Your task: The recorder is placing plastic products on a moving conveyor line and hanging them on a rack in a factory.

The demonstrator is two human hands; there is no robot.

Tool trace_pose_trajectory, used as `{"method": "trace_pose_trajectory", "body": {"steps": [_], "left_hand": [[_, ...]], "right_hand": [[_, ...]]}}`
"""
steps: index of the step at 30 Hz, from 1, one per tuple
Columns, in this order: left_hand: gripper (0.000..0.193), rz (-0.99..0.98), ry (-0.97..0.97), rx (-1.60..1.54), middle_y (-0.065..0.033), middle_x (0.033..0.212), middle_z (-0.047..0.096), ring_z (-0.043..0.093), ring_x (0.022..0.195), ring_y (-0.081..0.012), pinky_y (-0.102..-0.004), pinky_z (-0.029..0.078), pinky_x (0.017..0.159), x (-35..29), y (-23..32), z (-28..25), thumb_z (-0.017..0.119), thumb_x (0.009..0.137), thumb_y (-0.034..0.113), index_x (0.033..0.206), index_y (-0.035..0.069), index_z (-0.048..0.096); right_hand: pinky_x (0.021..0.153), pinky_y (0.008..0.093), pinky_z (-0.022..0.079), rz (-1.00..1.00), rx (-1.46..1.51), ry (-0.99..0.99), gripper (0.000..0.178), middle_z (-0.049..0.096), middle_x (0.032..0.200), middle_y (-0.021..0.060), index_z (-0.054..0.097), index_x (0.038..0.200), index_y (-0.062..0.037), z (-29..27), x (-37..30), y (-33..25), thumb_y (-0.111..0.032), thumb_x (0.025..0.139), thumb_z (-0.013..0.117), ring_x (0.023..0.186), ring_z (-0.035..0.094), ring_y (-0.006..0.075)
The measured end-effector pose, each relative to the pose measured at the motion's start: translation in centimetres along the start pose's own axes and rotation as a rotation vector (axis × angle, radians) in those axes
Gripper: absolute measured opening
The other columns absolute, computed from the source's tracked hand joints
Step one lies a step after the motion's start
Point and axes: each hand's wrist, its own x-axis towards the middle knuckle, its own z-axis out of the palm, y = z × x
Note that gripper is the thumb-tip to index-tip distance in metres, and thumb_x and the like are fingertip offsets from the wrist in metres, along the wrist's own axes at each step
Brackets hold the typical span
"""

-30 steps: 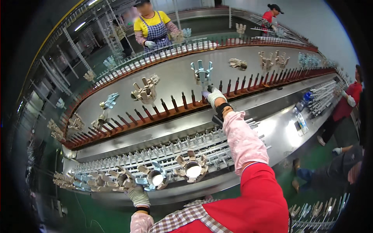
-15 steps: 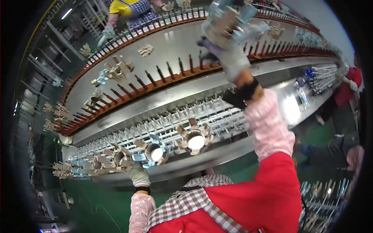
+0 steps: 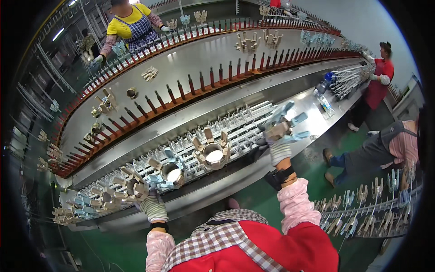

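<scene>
My right hand (image 3: 278, 153), in a grey-and-white glove, is closed around a ring-shaped part with tan and light-blue prongs (image 3: 280, 130). It holds this part tilted above the right end of the metal rods, with the prongs splayed outward. My left hand (image 3: 154, 206), in a striped glove, is at the near edge of the bench, its fingers bent against a tan pronged ring (image 3: 134, 187); its fingertips are partly hidden. Between my hands stand a ring with tan and blue prongs (image 3: 171, 172) and a larger tan pronged ring (image 3: 213, 154). Several more crowd the left end.
Silvery rods (image 3: 217, 131) cover the steel bench (image 3: 235, 179). Beyond runs a curved line of dark red posts (image 3: 190, 84). A plastic bottle (image 3: 324, 105) lies at right. Co-workers stand across the line and at right; a rack of pronged parts (image 3: 362, 208) is at lower right.
My right hand has come down and nearer from above the red posts, still holding the pronged part. My left hand stays by the same tan ring. The whole view has shifted.
</scene>
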Motion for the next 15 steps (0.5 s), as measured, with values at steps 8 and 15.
{"method": "trace_pose_trajectory", "body": {"steps": [8,15], "left_hand": [[0.030,0.160,-0.091,0.227,-0.0115,0.114,0.049,0.037,0.111,-0.0347,-0.0493,0.017,0.098,-0.1,8.4,-3.5,0.060,0.069,0.024,0.098,0.021,0.057],[0.024,0.119,-0.046,-0.260,-0.0126,0.110,0.047,0.037,0.109,-0.0328,-0.0440,0.017,0.099,-3.2,11.3,-6.5,0.053,0.073,0.009,0.096,0.013,0.059]], "right_hand": [[0.066,0.0377,0.041,-0.138,-1.531,-0.433,0.026,0.060,0.092,0.0134,0.060,0.083,-0.0043,-4.3,2.3,0.8,-0.016,0.079,0.038,0.083,0.057,0.0256],[0.069,0.0366,0.045,-0.228,-1.469,-0.497,0.026,0.060,0.089,0.0152,0.057,0.096,-0.0047,-6.6,4.5,2.4,-0.015,0.076,0.044,0.076,0.058,0.0274]]}}
